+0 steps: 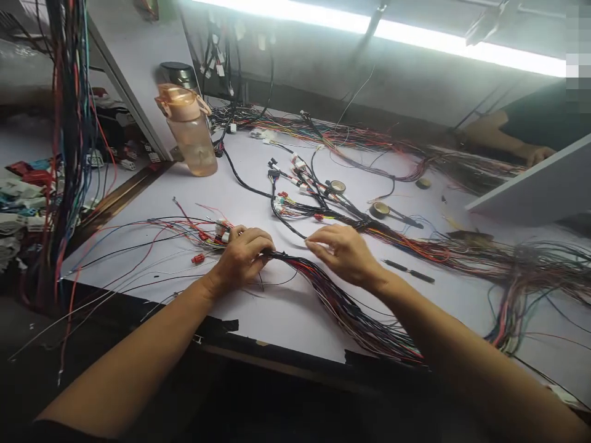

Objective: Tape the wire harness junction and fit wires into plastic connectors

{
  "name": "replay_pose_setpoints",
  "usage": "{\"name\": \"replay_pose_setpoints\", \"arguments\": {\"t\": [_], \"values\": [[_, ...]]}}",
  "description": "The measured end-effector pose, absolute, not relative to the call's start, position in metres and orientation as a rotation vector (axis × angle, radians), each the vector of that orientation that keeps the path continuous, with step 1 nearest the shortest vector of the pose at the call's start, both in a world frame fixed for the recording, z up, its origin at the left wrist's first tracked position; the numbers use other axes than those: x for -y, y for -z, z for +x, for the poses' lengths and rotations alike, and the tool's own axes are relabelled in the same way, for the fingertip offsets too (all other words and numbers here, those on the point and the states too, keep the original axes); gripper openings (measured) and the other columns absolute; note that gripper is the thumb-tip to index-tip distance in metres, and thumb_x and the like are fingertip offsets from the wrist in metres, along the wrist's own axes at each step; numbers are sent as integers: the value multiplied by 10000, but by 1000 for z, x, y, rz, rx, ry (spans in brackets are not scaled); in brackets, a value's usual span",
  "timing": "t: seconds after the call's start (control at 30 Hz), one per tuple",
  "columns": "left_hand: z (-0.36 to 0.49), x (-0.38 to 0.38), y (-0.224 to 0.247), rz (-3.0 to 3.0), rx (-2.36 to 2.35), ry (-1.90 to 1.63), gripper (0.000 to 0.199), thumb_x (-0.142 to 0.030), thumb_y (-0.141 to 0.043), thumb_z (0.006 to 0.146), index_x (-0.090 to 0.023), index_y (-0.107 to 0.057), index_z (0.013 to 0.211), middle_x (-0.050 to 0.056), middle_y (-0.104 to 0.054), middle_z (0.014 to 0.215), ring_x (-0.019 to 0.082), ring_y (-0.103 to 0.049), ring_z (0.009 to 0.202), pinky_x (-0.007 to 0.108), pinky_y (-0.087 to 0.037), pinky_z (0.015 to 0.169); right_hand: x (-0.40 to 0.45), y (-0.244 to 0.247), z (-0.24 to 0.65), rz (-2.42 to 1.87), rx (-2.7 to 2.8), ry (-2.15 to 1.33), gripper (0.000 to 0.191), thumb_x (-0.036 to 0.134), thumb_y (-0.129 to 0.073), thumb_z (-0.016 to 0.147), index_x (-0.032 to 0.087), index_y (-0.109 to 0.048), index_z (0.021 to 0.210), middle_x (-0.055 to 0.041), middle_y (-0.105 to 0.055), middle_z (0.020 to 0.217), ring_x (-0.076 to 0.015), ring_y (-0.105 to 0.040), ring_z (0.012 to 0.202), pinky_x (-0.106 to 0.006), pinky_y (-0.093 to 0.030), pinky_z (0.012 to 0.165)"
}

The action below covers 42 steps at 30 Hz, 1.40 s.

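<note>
My left hand (244, 255) is closed round a thick wire bundle (318, 277) near its black-wrapped end. Loose wires and small white and red connectors stick out past it to the left. A red connector (198, 259) lies on the white table just left of that hand. My right hand (341, 252) is pinched, thumb and index fingertips together, above the bundle and beside a thin black cable (289, 226); what lies between the fingertips is too small to tell. Behind my hands rests a branched harness (341, 216) with black tape and several connectors.
A water bottle (191, 138) and a dark-lidded container (178, 74) stand at the back left. Tape rolls (379, 210) and a dark tool (409, 271) lie to the right. Wires hang at the left (71, 123). Another person's hand (540, 155) shows at the far right.
</note>
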<state>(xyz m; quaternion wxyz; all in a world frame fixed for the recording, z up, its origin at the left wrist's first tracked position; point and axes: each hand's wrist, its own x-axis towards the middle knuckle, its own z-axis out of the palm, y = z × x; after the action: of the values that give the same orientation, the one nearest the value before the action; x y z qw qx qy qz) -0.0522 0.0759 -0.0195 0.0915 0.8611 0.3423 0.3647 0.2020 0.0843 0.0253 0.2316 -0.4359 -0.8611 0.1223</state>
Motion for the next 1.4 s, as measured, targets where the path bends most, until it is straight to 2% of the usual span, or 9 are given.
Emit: {"name": "replay_pose_setpoints", "arguments": {"t": [0.2,0.47,0.63,0.87,1.03,1.1,1.2,1.3,1.4], "values": [[-52,-75,14,2523,-943,-1251,100,-119,-574,877,-204,-589,928,3,-668,909,144,-613,838,374,-306,825,-70,-36,157,-1140,2330,-551,241,384,-541,901,213,-711,899,-13,-689,805,-112,-584,701,-247,-378,675],[-52,-76,18,2577,-881,-1308,114,-107,-585,870,-210,-600,917,0,-669,890,131,-614,794,367,-318,802,-77,-51,150,-1462,2399,-796,183,321,-581,856,201,-711,810,-4,-655,658,-100,-519,581,-232,-307,567],[-51,-74,14,2565,-897,-1366,123,-104,-583,868,-222,-607,895,-10,-675,871,134,-620,790,370,-336,804,-79,-44,152,-1483,2289,-850,192,285,-515,885,169,-655,822,-8,-634,669,-102,-509,600,-227,-316,569],[-49,-69,11,2556,-929,-1405,86,-173,-591,887,-231,-616,829,-9,-687,822,136,-640,781,371,-391,799,-92,-25,157,-1331,2067,-1644,266,395,-588,828,143,-606,744,32,-549,584,-65,-424,498,-200,-312,477],[-48,-72,12,2557,-827,-1452,118,-132,-643,853,-242,-626,893,-15,-683,840,132,-636,784,354,-400,788,-98,-22,156,-1140,1887,-2305,241,377,-651,776,136,-652,785,-20,-659,687,-87,-550,522,-210,-413,505],[-49,-76,14,2536,-864,-1447,127,-136,-651,847,-243,-635,914,-13,-685,853,134,-635,788,343,-410,776,-96,-21,159,-1146,1819,-2216,317,439,-638,789,128,-668,843,-52,-689,770,-108,-600,574,-223,-449,531],[-51,-80,17,2475,-943,-1437,135,-135,-646,843,-233,-647,936,-2,-688,878,144,-637,819,338,-426,783,-88,-20,167,-1263,1851,-1673,389,486,-508,883,136,-675,917,-64,-700,832,-131,-635,676,-243,-476,603],[-54,-83,19,2423,-996,-1420,149,-119,-627,840,-222,-656,943,10,-692,901,154,-638,849,344,-433,807,-77,-23,175,-1226,2033,-980,334,403,-432,944,172,-668,998,-59,-699,942,-145,-637,815,-276,-483,730],[-55,-83,20,2414,-1048,-1366,150,-134,-622,835,-222,-663,950,15,-695,911,160,-637,854,349,-430,813,-63,-27,176,-1037,2212,-437,231,307,-494,926,201,-630,1079,-59,-671,1047,-161,-607,927,-296,-469,799]]}}
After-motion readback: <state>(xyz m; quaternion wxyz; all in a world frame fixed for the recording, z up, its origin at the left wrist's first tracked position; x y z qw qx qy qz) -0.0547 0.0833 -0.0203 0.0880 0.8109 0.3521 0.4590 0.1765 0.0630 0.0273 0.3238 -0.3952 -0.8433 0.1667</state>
